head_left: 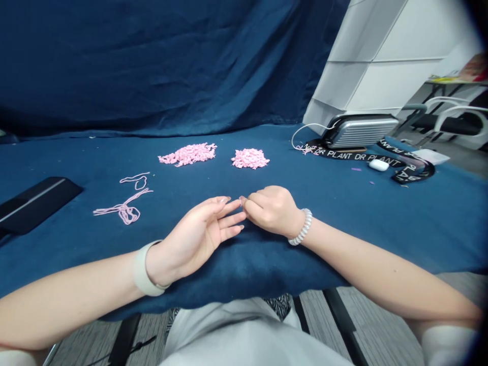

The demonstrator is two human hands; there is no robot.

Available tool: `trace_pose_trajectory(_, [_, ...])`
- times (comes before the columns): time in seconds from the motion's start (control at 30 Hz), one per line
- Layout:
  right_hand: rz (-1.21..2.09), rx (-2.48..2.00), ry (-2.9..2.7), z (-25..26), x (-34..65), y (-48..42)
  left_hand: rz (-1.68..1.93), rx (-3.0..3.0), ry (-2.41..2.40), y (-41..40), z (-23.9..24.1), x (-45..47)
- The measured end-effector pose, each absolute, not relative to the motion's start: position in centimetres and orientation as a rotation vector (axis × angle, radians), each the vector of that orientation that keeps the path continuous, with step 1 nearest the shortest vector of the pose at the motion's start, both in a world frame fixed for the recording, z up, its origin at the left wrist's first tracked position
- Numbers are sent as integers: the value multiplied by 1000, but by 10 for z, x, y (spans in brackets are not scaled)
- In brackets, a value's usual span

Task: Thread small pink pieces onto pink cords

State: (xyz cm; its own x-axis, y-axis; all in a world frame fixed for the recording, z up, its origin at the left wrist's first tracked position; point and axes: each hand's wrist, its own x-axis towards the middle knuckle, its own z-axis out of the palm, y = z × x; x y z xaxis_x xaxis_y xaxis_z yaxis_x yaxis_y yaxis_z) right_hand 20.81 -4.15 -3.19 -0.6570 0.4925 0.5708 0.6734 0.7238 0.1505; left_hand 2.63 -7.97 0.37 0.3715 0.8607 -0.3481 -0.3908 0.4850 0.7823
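Note:
My left hand [198,234] is held palm up above the front of the table, its fingers stretched out and apart. My right hand [271,211] is closed in a pinch, and its fingertips meet the left index fingertip. A tiny bit of pink yarn [240,202] shows between the two hands; most of it is hidden by the fingers. Beyond the hands lie two piles of short pink yarn pieces, a wider left pile [188,154] and a compact right pile [250,158]. To the left, a loose bundle of pink yarn strands [124,210] rests near a thinner strand [140,180].
Blue cloth [305,193] covers the table. A dark flat object [38,203] lies at far left. At back right are a silver ribbed case [362,131], a black lettered strap [343,155] and a white earbud case [378,165]. White chairs [463,119] stand beyond.

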Motion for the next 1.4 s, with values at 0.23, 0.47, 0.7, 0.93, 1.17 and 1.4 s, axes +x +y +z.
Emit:
trace_pose_trajectory(0.23, [171,-833,-1946,-32,205,-45,956,757,834,-70,0,29])
trace_pose_trajectory(0.47, [992,-812,-1481,-37,192,-44,1072,1092,879,-63,-7,29])
trace_pose_trajectory(0.7, [1369,-748,-1221,-39,186,-42,1130,1376,909,-58,-7,27])
trace_pose_trajectory(0.93, [1503,-722,-1128,-40,186,-44,1142,1573,948,-58,-3,26])
trace_pose_trajectory(1.17, [1374,-697,-1302,-41,190,-43,1091,1704,975,-60,4,26])
trace_pose_trajectory(1.4, [1254,-742,-1415,-39,194,-41,1055,1655,1003,-57,0,25])
